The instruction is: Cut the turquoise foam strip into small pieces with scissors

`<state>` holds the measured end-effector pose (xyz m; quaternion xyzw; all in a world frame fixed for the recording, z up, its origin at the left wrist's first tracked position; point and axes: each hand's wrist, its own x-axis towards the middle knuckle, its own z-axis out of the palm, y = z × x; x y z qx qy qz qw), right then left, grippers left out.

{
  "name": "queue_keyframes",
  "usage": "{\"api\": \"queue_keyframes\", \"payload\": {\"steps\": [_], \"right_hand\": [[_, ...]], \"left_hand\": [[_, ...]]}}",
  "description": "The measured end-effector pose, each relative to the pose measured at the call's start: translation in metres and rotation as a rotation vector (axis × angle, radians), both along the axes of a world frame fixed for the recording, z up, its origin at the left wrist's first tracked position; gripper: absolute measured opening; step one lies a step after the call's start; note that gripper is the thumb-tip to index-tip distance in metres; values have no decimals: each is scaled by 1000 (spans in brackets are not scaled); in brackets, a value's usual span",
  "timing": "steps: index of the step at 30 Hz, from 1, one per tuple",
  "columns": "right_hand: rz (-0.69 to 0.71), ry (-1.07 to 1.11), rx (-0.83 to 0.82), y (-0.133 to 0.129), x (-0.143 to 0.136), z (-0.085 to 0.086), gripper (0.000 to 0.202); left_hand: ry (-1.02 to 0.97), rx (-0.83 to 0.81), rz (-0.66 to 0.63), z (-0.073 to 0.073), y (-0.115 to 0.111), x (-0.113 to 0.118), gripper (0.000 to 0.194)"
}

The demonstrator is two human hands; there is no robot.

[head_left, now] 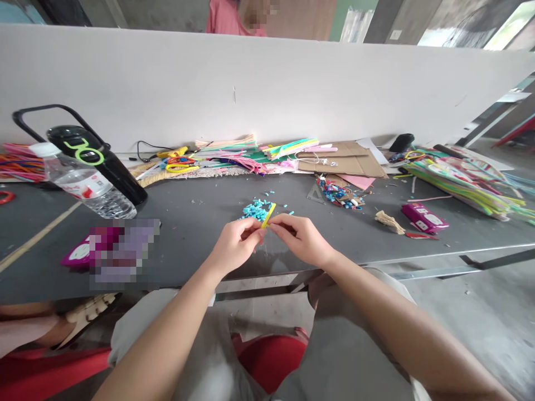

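Observation:
Over the near edge of the grey table, my left hand (237,245) pinches a short yellow strip (268,215) between thumb and fingers. The strip stands tilted, its upper end leaning right. From the other side, my right hand (301,238) meets it with thumb and index finger pinched close together at the strip. Whatever lies between those right fingertips is too small to make out. Just beyond my fingers is a loose heap of small light-blue pieces (256,209), with a few scattered around it.
A water bottle (90,184) and black tumbler (96,161) stand left. Purple packs (424,218) lie on both sides. Along the white partition (267,89) are scissors (181,166), cardboard (343,159) and bundles of colourful fuzzy stems (460,184). A beaded pile (340,192) lies right of centre.

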<state>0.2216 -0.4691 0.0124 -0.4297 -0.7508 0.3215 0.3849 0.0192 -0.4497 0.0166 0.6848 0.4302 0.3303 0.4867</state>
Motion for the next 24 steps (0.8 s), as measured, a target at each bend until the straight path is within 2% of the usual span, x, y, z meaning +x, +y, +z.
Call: {"api": "queue_keyframes", "payload": {"steps": [3,9,15,20,24], "right_hand": [[-45,-68,62,-3,-2,2,25],[-164,-275,319,-9,-19,-6,28],[-236,-513,430,-11,-32,-10,41],[-249,-532,427,-8,-34,-13,44],[-220,-372,366,-4,-28,-16,41]], "left_hand": [[-158,-78,77,0,2,2,26],[-489,-208,243,-9,3,16,29],[-603,-290,411,-15,6,17,29],[-677,-360,393,-13,2,22,28],[-774,-455,358,-8,-1,23,26]]}}
